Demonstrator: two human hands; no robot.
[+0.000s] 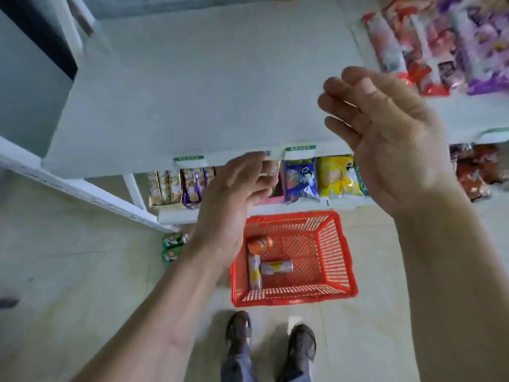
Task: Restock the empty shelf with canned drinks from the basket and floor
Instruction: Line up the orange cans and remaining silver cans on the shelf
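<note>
While both arms reached forward in the head view, neither hand held anything. The left hand (237, 194) hung below the front edge of the empty white shelf (192, 92), its fingers loosely bent near the price-label strip (190, 161), gripping nothing. The right hand (385, 133) was raised higher, palm turned toward the camera, fingers relaxed and slightly curved, in front of the shelf's right part.

On the floor (82, 271) below stood a red plastic basket (338, 244), just in front of the lower shelf. Three canned drinks lay on their sides in its left half: an orange can (260, 244) toward the shelf side, a pale yellow-and-white can (254, 271) along the left wall, and a second pale can (276, 267) lying crosswise beside it, near or touching it. Two green cans (173, 245) lay on the floor to the left of the basket, by the foot of the shelf upright.

The lower shelf carried boxed snacks (179, 186) and blue and yellow snack bags (316, 177). Pink and purple packets (440, 45) filled the upper shelf's right end. The person's two shoes (270, 337) stood just behind the basket.
</note>
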